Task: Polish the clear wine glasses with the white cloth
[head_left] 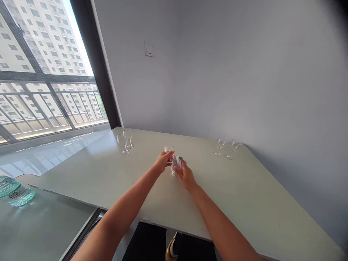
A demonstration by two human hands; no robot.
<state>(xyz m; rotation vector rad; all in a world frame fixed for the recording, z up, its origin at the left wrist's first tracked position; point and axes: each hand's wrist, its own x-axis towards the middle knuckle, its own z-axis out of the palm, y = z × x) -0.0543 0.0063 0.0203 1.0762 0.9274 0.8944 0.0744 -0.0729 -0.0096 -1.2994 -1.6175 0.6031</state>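
Note:
Above the middle of the white table [152, 188], my left hand [163, 161] is closed around a clear wine glass [169, 149], whose rim points away from me. My right hand [186, 174] grips a white cloth [176, 166] and presses it against the near end of the glass, close to my left fingers. The cloth and fingers hide the glass's stem and base.
Two stemmed glasses [126, 143] stand at the table's far left. Another two, a left one [221, 144] and a right one [233, 148], stand at the far right near the wall. A large water bottle [16, 192] lies on a lower surface at left, by the window.

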